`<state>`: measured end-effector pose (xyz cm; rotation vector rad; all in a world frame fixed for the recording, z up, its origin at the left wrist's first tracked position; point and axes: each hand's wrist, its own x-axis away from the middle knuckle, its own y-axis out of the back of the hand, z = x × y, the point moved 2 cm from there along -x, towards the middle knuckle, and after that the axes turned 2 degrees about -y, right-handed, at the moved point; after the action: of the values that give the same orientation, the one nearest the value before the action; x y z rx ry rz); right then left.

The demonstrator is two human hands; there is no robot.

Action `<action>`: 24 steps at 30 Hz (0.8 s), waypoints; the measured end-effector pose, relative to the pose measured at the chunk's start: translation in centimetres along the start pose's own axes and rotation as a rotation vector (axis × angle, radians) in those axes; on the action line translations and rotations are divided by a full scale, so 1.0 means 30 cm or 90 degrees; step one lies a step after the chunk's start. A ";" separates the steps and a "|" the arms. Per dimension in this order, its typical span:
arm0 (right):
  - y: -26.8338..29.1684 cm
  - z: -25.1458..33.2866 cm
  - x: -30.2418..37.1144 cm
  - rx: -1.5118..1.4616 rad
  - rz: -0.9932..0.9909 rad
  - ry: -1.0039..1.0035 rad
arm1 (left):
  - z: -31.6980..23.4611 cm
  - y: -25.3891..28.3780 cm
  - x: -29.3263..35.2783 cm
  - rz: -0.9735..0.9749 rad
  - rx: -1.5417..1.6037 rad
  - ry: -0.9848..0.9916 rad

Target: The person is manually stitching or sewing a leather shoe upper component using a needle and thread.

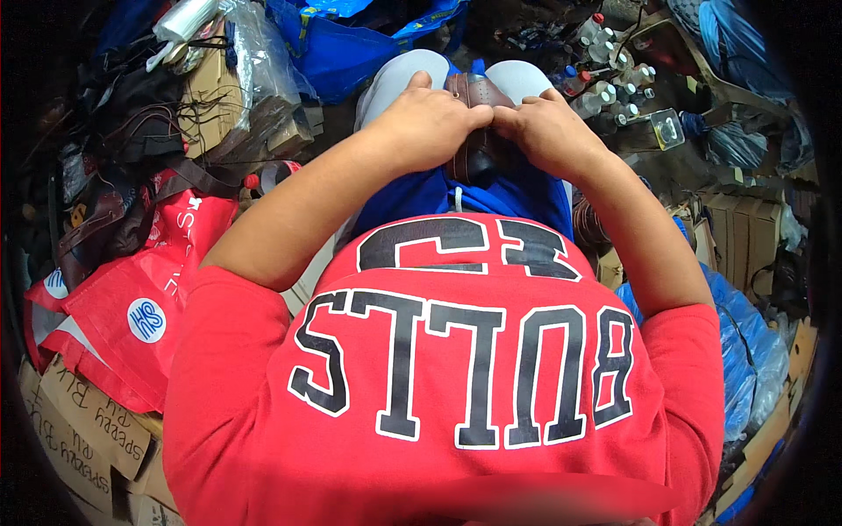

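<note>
Between my knees sits a brown leather shoe (484,90) with light stitching and small punched holes; its nearer part is darker and shinier. My left hand (430,123) is closed at the shoe's left side, the thumb stretched across it toward the middle. From the right, my right hand (548,130) is closed on the other side, its fingertips meeting the left thumb over the leather. The hands cover part of the shoe's middle, and the fingers beneath are hidden. A thin thread or cord seems to run along the left of the shoe.
Several small bottles (605,88) with coloured caps stand at the upper right. A red bag (184,254) lies to my left near dark shoes (110,210). A blue bag (342,53) is ahead. Cardboard boxes (741,232) and blue plastic (737,337) lie at my right.
</note>
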<state>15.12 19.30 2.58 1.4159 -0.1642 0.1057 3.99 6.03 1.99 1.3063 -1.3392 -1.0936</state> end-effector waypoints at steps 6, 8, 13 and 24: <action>-0.020 -0.084 0.054 -0.003 -0.056 0.053 | 0.077 -0.001 0.105 -0.023 0.055 0.008; -0.047 -0.214 0.150 0.053 -0.071 -0.035 | 0.183 0.006 0.211 -0.040 0.001 0.107; -0.053 -0.382 0.266 -0.765 -0.192 -0.299 | 0.384 0.032 0.374 -0.214 0.600 0.299; 0.006 -0.282 0.101 -1.346 -0.100 0.174 | 0.247 0.066 0.180 -0.417 1.395 0.028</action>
<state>18.49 27.60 2.04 -0.7009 0.0986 -0.0355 -3.61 0.62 2.93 3.2934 -1.9779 0.7552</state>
